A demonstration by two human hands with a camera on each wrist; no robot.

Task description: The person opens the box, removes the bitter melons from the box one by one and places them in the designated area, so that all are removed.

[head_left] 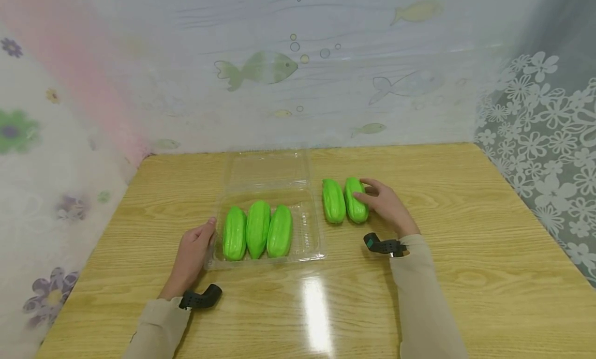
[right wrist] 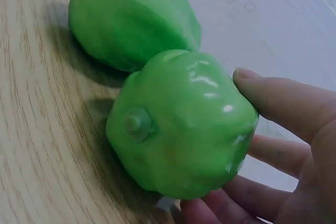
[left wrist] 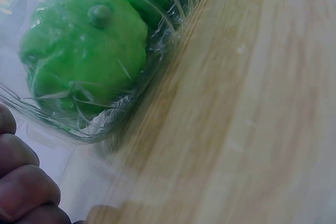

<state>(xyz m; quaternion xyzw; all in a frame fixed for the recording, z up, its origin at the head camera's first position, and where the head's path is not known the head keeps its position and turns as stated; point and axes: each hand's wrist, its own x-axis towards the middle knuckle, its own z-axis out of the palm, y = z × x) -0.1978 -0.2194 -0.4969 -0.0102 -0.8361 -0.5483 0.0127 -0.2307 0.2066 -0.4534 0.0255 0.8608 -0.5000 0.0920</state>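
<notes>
Three long, shiny green ribbed fruits [head_left: 257,229] lie side by side in the left part of a clear plastic clamshell box [head_left: 313,224]. My left hand [head_left: 194,248] grips the box's left edge, thumb on the rim; its curled fingers [left wrist: 26,192] show beside the clear wall in the left wrist view. To the right of the box, two more such fruits stand close together on the table. My right hand [head_left: 384,204] holds the right one [right wrist: 178,129] between thumb and fingers. Its neighbour [head_left: 333,201] lies just left of it, untouched by the hand.
The box's transparent lid [head_left: 267,168] is folded back toward the wall. Under everything is a wood-grain table [head_left: 251,312], its far edge against a wall [head_left: 326,105] with fish drawings. A flowered panel [head_left: 549,141] borders the right side.
</notes>
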